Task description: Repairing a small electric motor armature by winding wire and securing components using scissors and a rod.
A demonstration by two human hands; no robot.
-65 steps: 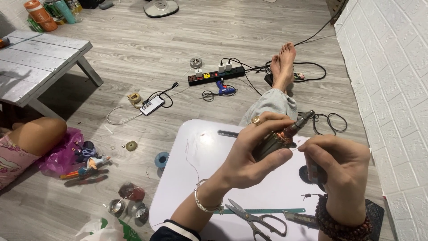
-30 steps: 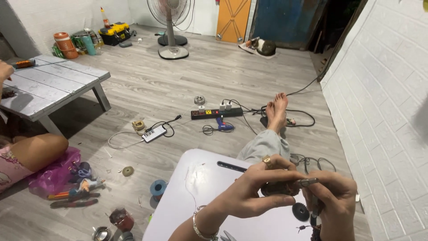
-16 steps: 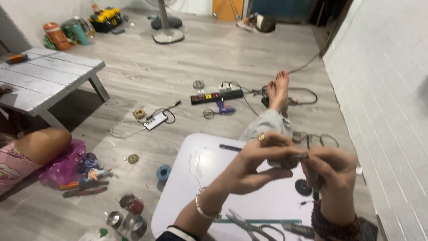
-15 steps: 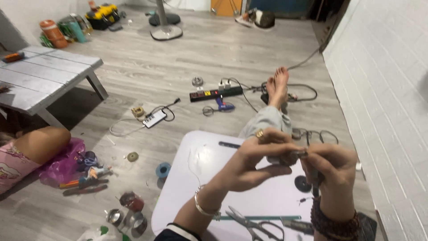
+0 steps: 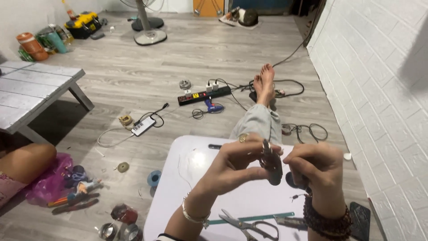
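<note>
My left hand (image 5: 236,163) and my right hand (image 5: 314,165) are raised together above a small white table (image 5: 187,192). Between their fingertips is a small dark grey oblong part (image 5: 272,166) with a thin metal tip pointing up. The left fingers pinch its left side and the right fingers close around its right side and something dark below it. A ring is on my left hand, a thin bangle on the left wrist, a dark bead bracelet on the right wrist. My outstretched leg (image 5: 261,118) lies on the floor beyond the table.
Scissors (image 5: 247,224), a green ruler (image 5: 254,218) and a small knife lie on the table's near edge. On the grey floor are a power strip (image 5: 203,95), cables, a blue tape roll (image 5: 154,177), a pink bag with tools, tins, a low grey table (image 5: 31,96), a fan base and another person's knee (image 5: 24,160).
The camera has tilted and the view shifted. My hands have stayed together on the small part, which now stands more upright in front of me.
</note>
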